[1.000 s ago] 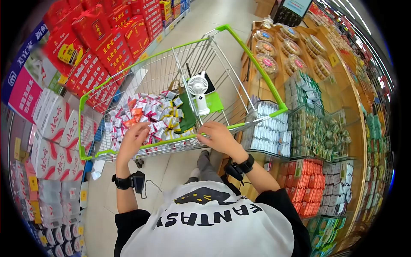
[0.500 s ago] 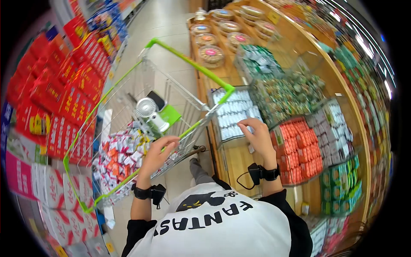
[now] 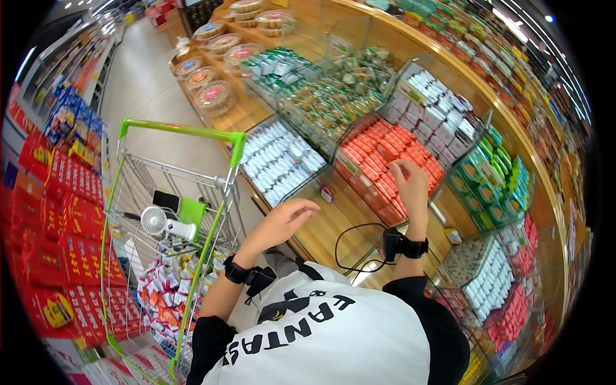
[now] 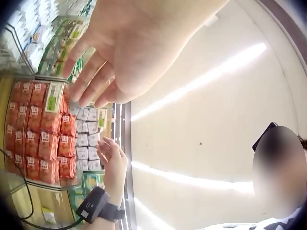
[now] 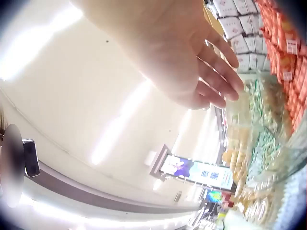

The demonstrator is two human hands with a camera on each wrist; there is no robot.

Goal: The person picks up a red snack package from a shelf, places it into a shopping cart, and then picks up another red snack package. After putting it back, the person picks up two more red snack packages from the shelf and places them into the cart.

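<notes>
My left hand point(image 3: 280, 224) is in the air in front of the shelf edge, fingers relaxed and holding nothing. It is nearest to a clear bin of white-wrapped packets point(image 3: 279, 160). Over the bin of orange-red packets point(image 3: 388, 157) is my right hand point(image 3: 411, 186), also with nothing in it. In the left wrist view the left palm point(image 4: 139, 57) shows with loosely bent fingers. The right palm point(image 5: 168, 62) in the right wrist view looks the same. Grey-white packets point(image 3: 436, 112) fill the bin behind the orange-red ones.
At the left stands a green-rimmed shopping cart point(image 3: 186, 131) holding many small wrapped packets point(image 3: 168, 292), a white handheld fan point(image 3: 168, 223) and a green item. Round clear tubs point(image 3: 215, 97) line the wooden display's far end. Red gift boxes point(image 3: 83, 237) are stacked beyond the cart.
The view has turned right toward the bins, and the cart has shifted to the lower left. Both hands have left the cart's side, the right one now over the orange-red packets.
</notes>
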